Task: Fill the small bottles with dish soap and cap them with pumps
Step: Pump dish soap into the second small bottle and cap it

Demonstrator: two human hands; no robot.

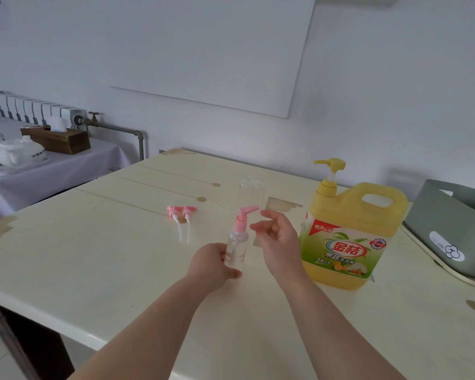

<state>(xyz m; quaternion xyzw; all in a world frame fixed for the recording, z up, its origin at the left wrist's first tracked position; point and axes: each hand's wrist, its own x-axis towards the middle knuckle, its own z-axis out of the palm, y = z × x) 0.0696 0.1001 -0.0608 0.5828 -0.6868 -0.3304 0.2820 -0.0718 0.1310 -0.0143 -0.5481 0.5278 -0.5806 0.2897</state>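
My left hand (210, 266) grips a small clear bottle (237, 246) by its lower half, holding it upright above the cream table (93, 264). A pink pump (243, 216) sits on the bottle's neck. My right hand (277, 238) hovers just right of the pump, fingers loosely curled and holding nothing. Two loose pink pumps (181, 215) lie on the table to the left. Two clear small bottles (251, 192) without caps stand behind my hands. A big yellow dish soap jug (348, 237) with a yellow pump stands at the right.
A grey-green plastic basket (450, 229) sits at the table's right edge. A side table with a white cloth at the far left carries a teapot (18, 153) and a wooden tissue box (58, 139). A radiator and pipe run along the wall.
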